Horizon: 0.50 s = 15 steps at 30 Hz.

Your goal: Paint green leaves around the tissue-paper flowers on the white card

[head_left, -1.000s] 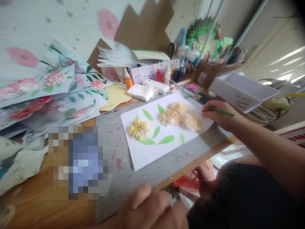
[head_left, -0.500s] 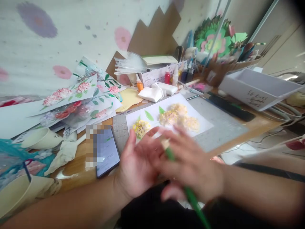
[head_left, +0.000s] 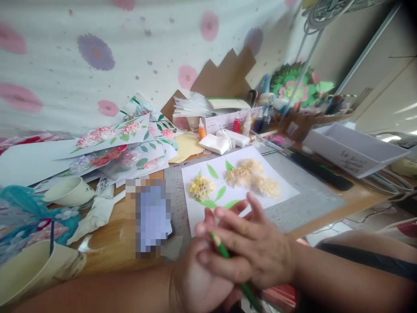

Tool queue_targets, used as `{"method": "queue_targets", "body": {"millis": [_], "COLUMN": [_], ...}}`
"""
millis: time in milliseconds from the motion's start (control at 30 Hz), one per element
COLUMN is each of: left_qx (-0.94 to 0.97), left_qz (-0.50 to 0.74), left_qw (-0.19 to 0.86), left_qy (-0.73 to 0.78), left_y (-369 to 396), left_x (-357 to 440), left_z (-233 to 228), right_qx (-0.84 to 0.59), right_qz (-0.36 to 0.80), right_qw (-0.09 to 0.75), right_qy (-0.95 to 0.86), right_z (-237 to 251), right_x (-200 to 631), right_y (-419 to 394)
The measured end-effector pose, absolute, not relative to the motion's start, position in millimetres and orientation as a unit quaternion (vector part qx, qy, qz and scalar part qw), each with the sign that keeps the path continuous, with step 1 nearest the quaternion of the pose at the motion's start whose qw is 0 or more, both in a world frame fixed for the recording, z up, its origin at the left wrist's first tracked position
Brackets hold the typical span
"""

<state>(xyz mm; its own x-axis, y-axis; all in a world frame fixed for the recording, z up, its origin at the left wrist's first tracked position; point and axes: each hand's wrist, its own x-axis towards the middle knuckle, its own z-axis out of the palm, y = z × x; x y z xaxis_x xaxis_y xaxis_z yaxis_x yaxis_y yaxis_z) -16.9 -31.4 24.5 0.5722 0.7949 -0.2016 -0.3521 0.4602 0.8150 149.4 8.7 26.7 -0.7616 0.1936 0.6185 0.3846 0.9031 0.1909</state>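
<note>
Green pencil [head_left: 224, 254] is lying pinched between my two palms, tip poking up just under my fingertips, shaft running down past my wrist. My right hand [head_left: 252, 250] is lying over my left hand [head_left: 198, 282], fingers [head_left: 234, 217] of both mostly straight, slightly fanned, pressing on the pencil. Just beyond my fingertips is the white sheet with yellow paper flowers [head_left: 239, 178] on a grey cutting mat [head_left: 306, 191]. Further out sits a white tray [head_left: 353, 150].

A wooden worktop [head_left: 110, 226] fills the lower frame. A grey cutting mat [head_left: 302, 191] lies at centre, flower prints [head_left: 120, 150] at upper left, a cream cup [head_left: 70, 191] at left, a white tray [head_left: 352, 150] at right.
</note>
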Motion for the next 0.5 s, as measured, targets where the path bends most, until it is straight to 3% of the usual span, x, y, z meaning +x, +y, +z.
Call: {"method": "queue_targets", "body": {"millis": [67,167,233,333,500], "left_qx": [0.356,0.484,0.681,0.849,0.917], "left_qz": [0.371,0.343,0.318,0.320,0.300], "left_qw": [0.818,0.782,0.642,0.385,0.151], "left_qy": [0.257,0.189,0.152,0.170,0.216], "left_y": [-25,-18,-13,-5,6], "left_x": [-7,3,1,-7,-13], "left_z": [33,23,9,-10,-15], "right_qx": [-0.209,-0.378,-0.490,-0.518,-0.593], "right_qz": [-0.148,-0.054,0.088,0.258,0.301], "right_qw": [0.300,0.401,0.453,0.506,0.515], "right_qy": [-0.919,-0.833,-0.740,-0.640,-0.541], "right_z": [33,51,63,66,42], "right_x": [178,229,261,293,300], "right_y": [23,44,54,61,70]}}
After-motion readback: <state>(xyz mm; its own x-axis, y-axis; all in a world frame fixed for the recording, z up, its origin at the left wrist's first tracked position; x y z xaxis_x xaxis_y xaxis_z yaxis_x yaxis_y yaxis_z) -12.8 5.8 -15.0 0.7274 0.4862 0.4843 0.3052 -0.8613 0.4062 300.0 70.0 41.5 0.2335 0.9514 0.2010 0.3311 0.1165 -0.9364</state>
